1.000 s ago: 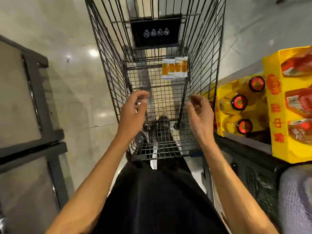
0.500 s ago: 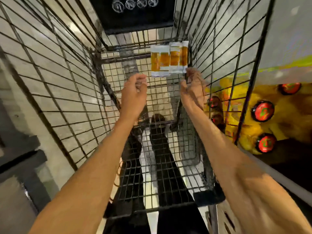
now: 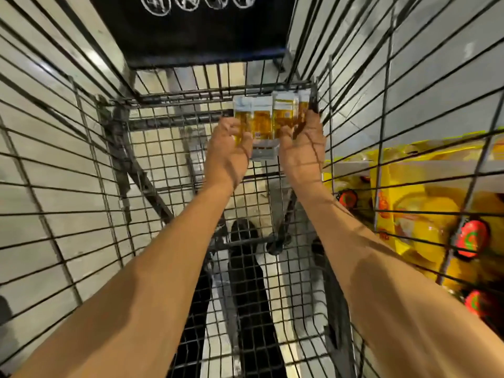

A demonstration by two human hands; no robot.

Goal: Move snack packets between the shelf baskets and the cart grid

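Single head-worn wide-angle view, looking forward and steeply down, close in, inside the wire cart (image 3: 174,120)

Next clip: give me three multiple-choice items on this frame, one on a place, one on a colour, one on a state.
1. Where are the packets? A) at the far end of the cart B) on the floor C) on a shelf
2. The bottle caps beside the cart are: A) blue B) red C) white
3. The left hand and right hand: A) both grip the packets B) both hang idle C) both hold bottles

Answers: 1 A, they sit by the cart's far wall; 2 B, red discs show through the right wire side; 3 A, fingers curl round the packets.
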